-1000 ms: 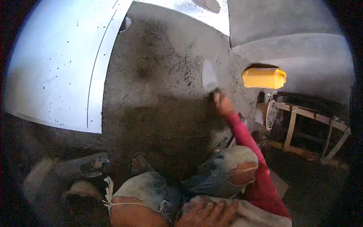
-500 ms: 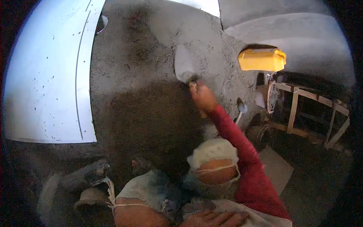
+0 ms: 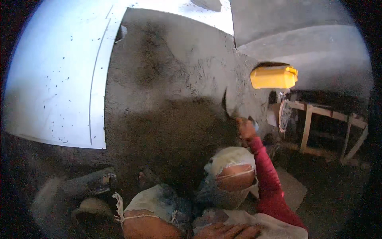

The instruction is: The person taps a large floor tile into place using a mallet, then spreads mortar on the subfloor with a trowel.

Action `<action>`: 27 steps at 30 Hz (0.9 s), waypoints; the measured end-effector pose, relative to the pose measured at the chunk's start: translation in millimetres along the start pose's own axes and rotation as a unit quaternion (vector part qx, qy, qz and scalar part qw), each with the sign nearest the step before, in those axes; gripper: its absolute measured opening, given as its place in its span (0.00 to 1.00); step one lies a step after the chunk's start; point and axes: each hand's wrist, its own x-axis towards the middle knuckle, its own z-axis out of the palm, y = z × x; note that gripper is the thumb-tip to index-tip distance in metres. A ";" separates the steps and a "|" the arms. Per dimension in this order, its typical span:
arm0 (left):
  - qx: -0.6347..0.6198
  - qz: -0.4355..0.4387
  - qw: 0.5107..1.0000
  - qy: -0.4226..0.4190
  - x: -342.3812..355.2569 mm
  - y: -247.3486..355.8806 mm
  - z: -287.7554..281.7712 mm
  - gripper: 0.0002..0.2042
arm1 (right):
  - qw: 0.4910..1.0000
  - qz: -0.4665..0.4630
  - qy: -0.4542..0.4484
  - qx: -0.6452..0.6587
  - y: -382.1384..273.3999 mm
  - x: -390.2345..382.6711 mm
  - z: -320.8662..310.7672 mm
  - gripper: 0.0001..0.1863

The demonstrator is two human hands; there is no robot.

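In my right hand (image 3: 247, 128), at the end of a red sleeve, is a trowel (image 3: 225, 102) gripped by its handle. Its blade is turned nearly edge-on and looks like a thin dark curve against the grey mortar surface (image 3: 207, 65). Whether the blade touches the mortar, I cannot tell. Partly hidden behind that hand is a tool with a pale bluish head (image 3: 256, 126). My left hand (image 3: 227, 232) lies at the lower edge over pale cloth on my lap, fingers stretched out and holding nothing visible.
A white board (image 3: 59, 95) with dark specks borders the mortar at left. To the right are a yellow jerrycan (image 3: 273, 77) and a wooden frame (image 3: 308, 127). My bent knees (image 3: 234, 175) in torn trousers stand below the mortar. A rounded container (image 3: 94, 207) is at lower left.
My right hand has drawn the trowel down and to the right, toward my knee. The blade, seen broad before, now shows edge-on. The view has shifted slightly.
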 end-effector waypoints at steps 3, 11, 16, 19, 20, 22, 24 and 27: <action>0.007 -0.003 1.000 0.002 1.6 1.4 1.6 0.20 | 0.971 -0.099 0.181 0.116 -22.3 39.8 -36.8 0.24; 0.033 -0.013 0.999 -0.029 20.9 7.1 3.6 0.20 | 0.947 -0.129 0.007 0.294 -129.3 41.1 -68.9 0.19; 0.069 0.016 0.996 -0.046 25.4 10.2 9.7 0.20 | 0.966 -0.250 0.002 0.072 -124.7 -20.5 -13.4 0.18; 0.105 0.034 0.991 -0.072 33.8 15.9 17.0 0.19 | 0.965 -0.216 0.068 0.129 -77.5 -84.3 26.2 0.18; 0.117 0.040 0.989 -0.082 38.0 17.6 20.2 0.19 | 0.967 -0.214 0.105 0.083 -58.2 -106.8 36.0 0.18; 0.132 0.042 0.985 -0.099 48.1 19.8 29.8 0.19 | 0.973 -0.117 0.087 0.181 -9.4 -156.9 47.6 0.21; 0.153 0.037 0.981 -0.115 60.4 21.8 40.7 0.19 | 0.928 0.152 0.127 0.314 34.7 -209.2 54.0 0.20; 0.192 0.024 0.971 -0.142 77.9 29.0 57.2 0.19 | 0.835 0.211 0.298 0.412 127.7 -259.3 41.7 0.18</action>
